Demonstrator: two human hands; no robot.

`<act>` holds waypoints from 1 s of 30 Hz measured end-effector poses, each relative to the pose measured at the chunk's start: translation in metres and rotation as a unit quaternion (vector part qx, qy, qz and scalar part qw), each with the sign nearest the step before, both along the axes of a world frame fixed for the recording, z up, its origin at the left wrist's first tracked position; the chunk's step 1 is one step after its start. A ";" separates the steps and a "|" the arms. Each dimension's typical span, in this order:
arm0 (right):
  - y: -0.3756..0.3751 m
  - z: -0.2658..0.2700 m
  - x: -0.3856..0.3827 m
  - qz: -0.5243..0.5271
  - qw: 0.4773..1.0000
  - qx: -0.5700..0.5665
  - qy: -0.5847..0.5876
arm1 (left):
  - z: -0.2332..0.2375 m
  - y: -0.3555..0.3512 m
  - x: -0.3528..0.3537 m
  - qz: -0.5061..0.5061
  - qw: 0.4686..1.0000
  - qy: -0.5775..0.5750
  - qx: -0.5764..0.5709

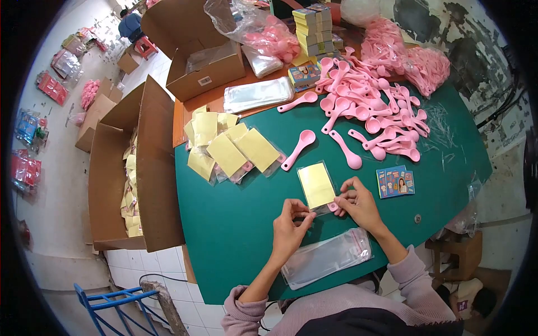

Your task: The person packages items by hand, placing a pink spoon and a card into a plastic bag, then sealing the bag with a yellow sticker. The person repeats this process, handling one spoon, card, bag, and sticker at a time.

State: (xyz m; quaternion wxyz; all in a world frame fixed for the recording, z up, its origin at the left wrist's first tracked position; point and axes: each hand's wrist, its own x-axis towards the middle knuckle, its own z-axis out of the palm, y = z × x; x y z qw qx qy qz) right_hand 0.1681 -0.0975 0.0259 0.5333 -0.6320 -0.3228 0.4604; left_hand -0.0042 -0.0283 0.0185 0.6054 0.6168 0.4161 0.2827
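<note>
A clear plastic bag with a yellow card (317, 185) inside lies on the green table in front of me. My left hand (292, 225) pinches its lower left edge. At the lower right, my right hand (357, 205) grips the bag where a pink handle end shows. Nearer to me lies a stack of clear empty bags (327, 259). Blue printed cards (395, 182) rest to the right of my right hand. Beyond the bag are single pink spoons (300, 150) and a heap of pink spoons (364, 101). Packed bags with yellow cards (227, 147) are piled at the left.
An open cardboard box (159, 168) with packed bags stands left of the green table (241, 224). Another box (207, 75), more clear bags (258, 95) and card stacks (314, 33) are at the back. A blue metal frame (120, 299) stands lower left. Other people are nearby.
</note>
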 end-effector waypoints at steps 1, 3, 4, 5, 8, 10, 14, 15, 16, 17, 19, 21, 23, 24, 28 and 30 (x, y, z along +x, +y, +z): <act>0.000 0.000 0.000 -0.003 1.000 -0.001 -0.009 | 0.000 0.000 0.000 0.000 1.000 0.001 0.000; 0.000 -0.002 -0.001 -0.007 1.000 -0.002 -0.017 | -0.001 0.000 -0.001 -0.018 1.000 0.013 0.002; 0.000 -0.004 -0.002 -0.002 0.999 0.006 -0.033 | -0.003 0.000 -0.002 -0.019 1.000 0.014 0.002; 0.000 -0.005 -0.002 0.004 0.999 0.015 -0.049 | -0.006 0.002 -0.005 -0.050 0.998 0.038 0.011; 0.001 0.000 -0.004 0.016 0.999 0.008 -0.049 | -0.002 0.003 -0.007 -0.075 0.996 0.047 0.016; 0.004 0.002 0.003 0.050 0.996 -0.013 -0.071 | 0.008 0.008 -0.007 -0.070 0.997 0.029 0.015; 0.039 0.013 0.019 0.121 0.889 0.138 -0.418 | 0.029 0.052 -0.025 0.020 0.984 0.007 0.176; 0.054 0.013 0.022 0.144 0.862 0.160 -0.459 | 0.037 0.071 -0.030 0.063 0.977 0.051 0.196; 0.071 0.011 0.024 0.167 0.831 0.183 -0.498 | 0.043 0.084 -0.033 0.107 0.966 0.094 0.216; 0.088 0.004 0.023 0.167 0.830 0.185 -0.498 | 0.044 0.091 -0.033 0.108 0.966 0.094 0.217; 0.114 -0.008 0.020 0.180 0.732 0.268 -0.601 | 0.042 0.097 -0.033 0.172 0.770 0.280 0.547; 0.117 -0.009 0.015 0.182 0.703 0.244 -0.643 | 0.040 0.067 -0.023 -0.006 0.892 0.148 0.427; 0.112 -0.011 0.009 0.171 0.650 0.228 -0.705 | 0.032 0.014 -0.006 -0.191 0.909 0.139 0.344; 0.107 -0.011 0.007 0.176 0.649 0.228 -0.704 | 0.028 -0.008 -0.001 -0.242 0.908 0.146 0.310; 0.069 0.007 0.013 0.174 0.730 0.162 -0.641 | 0.013 -0.027 0.008 -0.282 0.872 0.182 0.356; 0.052 0.029 0.018 0.178 0.768 0.170 -0.591 | 0.011 -0.021 0.006 -0.291 0.889 0.155 0.319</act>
